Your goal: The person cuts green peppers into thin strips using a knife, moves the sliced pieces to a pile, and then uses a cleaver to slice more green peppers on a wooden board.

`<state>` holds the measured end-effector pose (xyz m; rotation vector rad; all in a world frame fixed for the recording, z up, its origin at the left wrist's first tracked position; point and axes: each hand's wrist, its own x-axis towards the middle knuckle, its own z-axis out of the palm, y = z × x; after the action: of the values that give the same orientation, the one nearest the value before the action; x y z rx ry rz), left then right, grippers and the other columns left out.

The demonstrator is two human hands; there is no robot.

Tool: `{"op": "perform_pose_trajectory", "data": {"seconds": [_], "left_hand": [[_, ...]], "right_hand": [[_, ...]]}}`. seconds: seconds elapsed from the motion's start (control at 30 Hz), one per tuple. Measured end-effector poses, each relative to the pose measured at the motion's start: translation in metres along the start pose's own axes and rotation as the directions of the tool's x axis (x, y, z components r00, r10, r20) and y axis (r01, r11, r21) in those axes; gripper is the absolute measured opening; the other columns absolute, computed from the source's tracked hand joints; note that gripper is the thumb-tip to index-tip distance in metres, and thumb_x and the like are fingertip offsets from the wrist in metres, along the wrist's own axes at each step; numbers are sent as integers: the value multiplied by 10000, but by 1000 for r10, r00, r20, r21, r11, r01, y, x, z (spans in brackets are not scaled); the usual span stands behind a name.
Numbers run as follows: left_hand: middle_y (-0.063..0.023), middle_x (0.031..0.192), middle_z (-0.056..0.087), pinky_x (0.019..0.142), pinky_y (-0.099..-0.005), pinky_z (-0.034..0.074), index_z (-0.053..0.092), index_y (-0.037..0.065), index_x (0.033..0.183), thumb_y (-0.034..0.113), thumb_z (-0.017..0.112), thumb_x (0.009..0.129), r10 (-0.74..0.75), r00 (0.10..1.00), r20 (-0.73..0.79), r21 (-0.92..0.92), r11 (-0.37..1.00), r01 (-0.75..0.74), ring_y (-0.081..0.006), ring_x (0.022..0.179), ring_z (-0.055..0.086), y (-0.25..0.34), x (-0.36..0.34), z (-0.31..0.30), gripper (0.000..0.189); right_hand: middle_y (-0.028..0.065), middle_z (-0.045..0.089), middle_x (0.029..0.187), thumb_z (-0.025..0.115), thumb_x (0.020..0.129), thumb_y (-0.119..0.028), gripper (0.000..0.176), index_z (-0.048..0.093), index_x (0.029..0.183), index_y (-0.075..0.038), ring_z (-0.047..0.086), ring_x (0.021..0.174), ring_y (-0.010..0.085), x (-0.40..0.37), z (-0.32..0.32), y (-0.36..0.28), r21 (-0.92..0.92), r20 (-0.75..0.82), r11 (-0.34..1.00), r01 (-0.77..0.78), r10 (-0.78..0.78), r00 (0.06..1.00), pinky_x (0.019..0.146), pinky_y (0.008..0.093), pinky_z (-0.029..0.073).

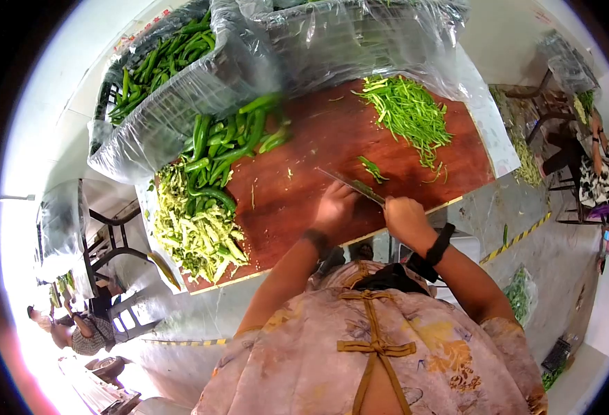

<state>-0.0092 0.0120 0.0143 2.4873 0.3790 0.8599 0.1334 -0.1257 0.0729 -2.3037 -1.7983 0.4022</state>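
My right hand (408, 223) is closed around the handle of a kitchen knife (361, 188), its blade slanting up and left over the reddish-brown wooden board (284, 214). Close beside the blade, my left hand (335, 209) rests on the board with its fingers curled and slightly blurred; whatever they grip is hidden. Just beyond the knife lie a few cut green strips (372, 169). A heap of shredded green peppers (408, 114) sits at the board's far right. Whole long green peppers (228, 142) lie at the left, above a pile of pale pepper cores (197, 225).
Behind the board stands a plastic-lined crate (170, 59) of green peppers, with another plastic-lined container (360, 48) beside it. People (87, 332) sit at far left and at far right. Yellow-black tape (519, 238) marks the floor, near a bag of greens (520, 294).
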Motion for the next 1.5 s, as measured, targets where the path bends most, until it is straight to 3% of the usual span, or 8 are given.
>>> {"op": "perform_pose_trajectory", "data": {"seconds": [0.2, 0.27, 0.4, 0.9, 0.97, 1.2, 1.27, 1.5], "left_hand": [[-89, 991, 627, 838, -377, 485, 657, 46, 914, 8, 561, 682, 34, 998, 60, -58, 998, -30, -296, 965, 569, -8, -2, 4, 254], [-103, 990, 624, 833, -379, 484, 644, 31, 890, -5, 555, 686, 75, 997, -26, -50, 996, -76, -304, 945, 568, -7, -4, 5, 226], [-114, 981, 618, 820, -383, 485, 640, 17, 891, -10, 552, 687, 22, 996, -87, -70, 997, -28, -310, 930, 566, -5, -5, 7, 224], [-105, 1003, 624, 837, -361, 494, 659, 41, 954, -12, 561, 685, -15, 999, -34, -80, 997, 12, -304, 994, 570, 4, -1, -4, 291], [-114, 1015, 623, 845, -371, 492, 649, 32, 971, 1, 586, 680, -35, 995, 98, -169, 984, 51, -312, 996, 571, 8, 2, -13, 299], [-134, 1034, 626, 847, -405, 482, 642, 49, 956, 44, 606, 721, 17, 995, 93, -92, 996, -9, -338, 982, 575, -7, -11, -2, 239], [-131, 1027, 619, 859, -414, 469, 630, 41, 978, 53, 602, 724, 10, 999, -37, -12, 1000, -10, -332, 989, 571, -15, -23, 8, 256], [-91, 1014, 614, 873, -413, 455, 650, 35, 928, 31, 553, 687, -25, 997, 79, 147, 989, 13, -292, 1015, 556, 16, 1, -22, 259]], "right_hand": [[216, 614, 685, 529, 837, -176, 204, 600, 751, -6, 613, 666, 402, 53, 12, -8, 58, -43, 997, -57, 60, 997, 618, 488, 495], [195, 638, 715, 547, 754, -125, 149, 651, 687, -43, 633, 679, 379, 61, 11, -8, 21, -115, 997, -79, 81, 990, 589, 479, 500], [205, 614, 684, 541, 855, -216, 231, 600, 771, -9, 609, 666, 399, 34, 0, 2, 49, -75, 996, -71, 75, 994, 613, 495, 488], [200, 612, 659, 535, 843, -181, 194, 598, 746, -24, 610, 626, 391, 26, 15, -7, 50, -67, 998, 26, -23, 998, 579, 487, 493], [205, 618, 671, 532, 851, -184, 205, 608, 748, -23, 612, 618, 394, 46, 22, -14, 39, -88, 999, -2, 5, 996, 574, 482, 496], [203, 623, 690, 542, 865, -217, 233, 619, 774, -17, 612, 663, 398, 45, 5, -10, 73, -137, 995, -69, 78, 987, 610, 493, 491], [202, 621, 697, 553, 858, -218, 214, 617, 802, -23, 607, 683, 402, 30, 2, -10, 93, -131, 990, -105, 117, 984, 624, 498, 485], [201, 616, 682, 561, 841, -212, 183, 599, 806, -37, 611, 664, 392, -1, 7, -9, 40, -46, 994, -106, 107, 993, 612, 502, 481]]}}
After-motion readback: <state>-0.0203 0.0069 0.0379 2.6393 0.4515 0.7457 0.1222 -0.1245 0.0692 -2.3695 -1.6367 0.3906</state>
